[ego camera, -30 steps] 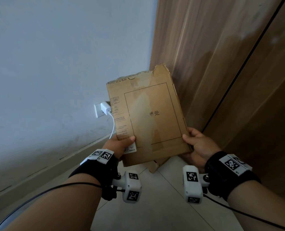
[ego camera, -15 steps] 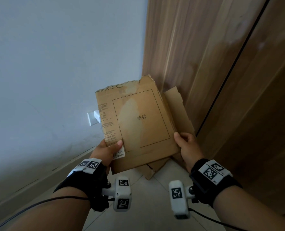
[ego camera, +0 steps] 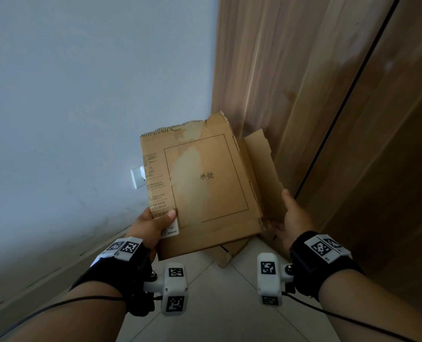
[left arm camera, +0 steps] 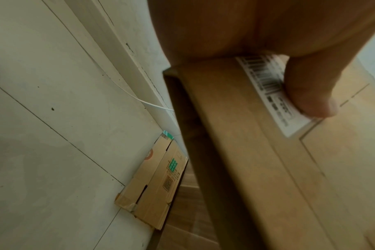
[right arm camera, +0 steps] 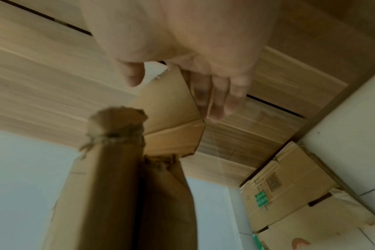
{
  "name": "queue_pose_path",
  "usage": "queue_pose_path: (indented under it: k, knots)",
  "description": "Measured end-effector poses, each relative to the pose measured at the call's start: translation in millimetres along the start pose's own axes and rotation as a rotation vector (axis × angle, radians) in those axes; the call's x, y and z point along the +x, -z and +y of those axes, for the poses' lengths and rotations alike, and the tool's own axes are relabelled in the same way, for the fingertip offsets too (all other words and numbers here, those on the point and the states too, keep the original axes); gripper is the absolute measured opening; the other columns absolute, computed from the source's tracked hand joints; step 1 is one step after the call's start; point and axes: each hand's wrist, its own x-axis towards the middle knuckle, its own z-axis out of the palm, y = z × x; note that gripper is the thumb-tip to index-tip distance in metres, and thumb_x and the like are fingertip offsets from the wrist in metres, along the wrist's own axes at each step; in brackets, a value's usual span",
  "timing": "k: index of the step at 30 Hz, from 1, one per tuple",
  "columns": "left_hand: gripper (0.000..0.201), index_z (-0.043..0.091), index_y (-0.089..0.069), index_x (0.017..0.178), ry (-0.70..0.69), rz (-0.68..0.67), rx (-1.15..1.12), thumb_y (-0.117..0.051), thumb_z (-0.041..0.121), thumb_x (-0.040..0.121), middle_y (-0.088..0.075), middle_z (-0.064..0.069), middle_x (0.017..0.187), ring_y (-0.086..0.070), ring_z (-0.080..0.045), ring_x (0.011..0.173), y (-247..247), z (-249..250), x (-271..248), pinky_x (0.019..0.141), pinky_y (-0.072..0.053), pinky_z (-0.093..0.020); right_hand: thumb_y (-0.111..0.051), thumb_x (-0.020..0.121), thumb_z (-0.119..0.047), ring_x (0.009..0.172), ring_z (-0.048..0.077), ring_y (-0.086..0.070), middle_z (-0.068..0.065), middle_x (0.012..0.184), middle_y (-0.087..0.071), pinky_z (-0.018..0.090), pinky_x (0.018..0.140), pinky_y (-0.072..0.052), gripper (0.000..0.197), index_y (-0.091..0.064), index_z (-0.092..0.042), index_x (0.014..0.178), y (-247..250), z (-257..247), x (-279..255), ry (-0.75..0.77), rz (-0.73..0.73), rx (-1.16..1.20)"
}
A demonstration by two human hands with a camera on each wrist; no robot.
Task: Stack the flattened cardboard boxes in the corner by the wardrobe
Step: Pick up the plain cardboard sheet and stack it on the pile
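I hold a flattened cardboard box (ego camera: pixel 205 188) upright in front of the corner. My left hand (ego camera: pixel 155 224) grips its lower left corner, with the thumb (left arm camera: pixel 306 91) pressed on a white barcode label (left arm camera: pixel 274 94). A side flap (ego camera: pixel 261 169) stands out from the box's right edge. My right hand (ego camera: pixel 292 215) is flat against that flap, fingers (right arm camera: pixel 216 94) straight and the thumb apart. Another flattened box (left arm camera: pixel 156 182) lies on the floor in the corner, below the held one; in the right wrist view this floor box (right arm camera: pixel 289 191) shows its green print.
The wooden wardrobe (ego camera: pixel 316 107) fills the right side, with a dark door gap running down it. A pale wall (ego camera: pixel 81 107) stands on the left with a socket plate (ego camera: pixel 136 178) and a white cable (left arm camera: pixel 139 99) along the skirting. Tiled floor (ego camera: pixel 224 304) lies below.
My right hand let go of the box's lower right corner and opened against the side flap, which has swung out to the right. My left hand keeps its grip.
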Motion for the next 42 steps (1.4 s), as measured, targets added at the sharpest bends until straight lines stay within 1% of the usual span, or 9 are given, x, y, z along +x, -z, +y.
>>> queue_pose_path:
  k: [4,8,12,15,21,30,33,36,42]
  knots:
    - [0.023,0.016,-0.057,0.109,-0.020,0.040,0.004,-0.058,0.009,0.087,-0.065,-0.020,0.117,-0.061,-0.040,0.109,4,-1,3,0.098,-0.046,-0.055,-0.051,0.085,-0.055,0.101,0.027,-0.056,0.009,0.126,-0.051,0.038,0.083,-0.049,0.064,-0.043,-0.021,0.139,-3,0,-3,0.014,-0.059,0.106]
    - [0.022,0.014,-0.059,0.107,-0.028,0.068,0.023,-0.060,0.009,0.086,-0.066,-0.017,0.110,-0.062,-0.037,0.103,7,-2,4,0.097,-0.048,-0.053,-0.035,0.089,-0.061,0.087,0.023,-0.062,0.006,0.097,-0.068,0.037,0.071,-0.049,0.059,-0.064,-0.013,0.109,-4,1,-3,0.085,-0.179,0.088]
    - [0.026,0.014,-0.057,0.111,-0.023,0.055,0.038,-0.059,0.010,0.086,-0.066,-0.016,0.109,-0.062,-0.035,0.102,6,-3,5,0.096,-0.049,-0.051,-0.043,0.087,-0.058,0.096,0.023,-0.062,0.005,0.103,-0.069,0.045,0.091,-0.046,0.050,-0.065,-0.018,0.106,-11,3,-10,0.125,-0.256,-0.053]
    - [0.021,0.016,-0.057,0.106,-0.016,0.025,0.050,-0.058,0.008,0.087,-0.066,-0.016,0.108,-0.062,-0.035,0.102,4,-3,5,0.096,-0.048,-0.050,-0.058,0.078,-0.054,0.111,0.022,-0.058,0.002,0.119,-0.065,0.045,0.101,-0.043,0.055,-0.060,-0.021,0.122,-16,7,-13,0.149,-0.291,-0.167]
    - [0.029,0.014,-0.057,0.115,-0.011,-0.021,0.083,-0.057,0.007,0.087,-0.067,-0.012,0.107,-0.062,-0.035,0.105,2,-4,4,0.097,-0.048,-0.049,-0.061,0.087,-0.029,0.097,0.018,-0.062,0.000,0.106,-0.067,0.038,0.090,-0.051,0.034,-0.056,-0.021,0.119,-20,11,-14,0.171,-0.367,-0.190]
    - [0.026,0.019,-0.057,0.108,-0.005,-0.028,0.155,-0.062,0.011,0.084,-0.066,-0.014,0.117,-0.063,-0.034,0.108,-1,-2,3,0.099,-0.047,-0.052,-0.065,0.084,-0.026,0.095,0.019,-0.062,0.008,0.121,-0.061,0.035,0.080,-0.053,0.060,-0.041,-0.015,0.138,-24,17,-13,0.213,-0.335,-0.260]
    - [0.029,0.017,-0.056,0.112,-0.014,-0.004,0.181,-0.062,0.011,0.084,-0.066,-0.013,0.115,-0.062,-0.034,0.106,-1,2,2,0.098,-0.048,-0.052,-0.058,0.088,-0.036,0.102,0.020,-0.058,0.005,0.124,-0.057,0.036,0.089,-0.049,0.062,-0.034,-0.019,0.141,-26,18,-15,0.234,-0.355,-0.361]
    - [0.035,0.012,-0.055,0.118,-0.027,0.014,0.198,-0.063,0.012,0.084,-0.066,-0.014,0.115,-0.063,-0.034,0.106,1,5,1,0.097,-0.048,-0.052,-0.043,0.092,-0.049,0.112,0.024,-0.058,0.007,0.129,-0.059,0.044,0.103,-0.045,0.057,-0.044,-0.016,0.139,-28,19,-15,0.158,-0.335,-0.223]
    - [0.044,0.022,-0.054,0.115,-0.030,0.029,0.287,-0.069,0.029,0.075,-0.067,-0.009,0.114,-0.064,-0.031,0.105,3,5,-1,0.096,-0.049,-0.051,-0.038,0.099,-0.024,0.095,0.019,-0.060,0.011,0.121,-0.060,0.039,0.091,-0.049,0.042,-0.045,-0.011,0.138,-29,16,-14,0.125,-0.403,-0.078]
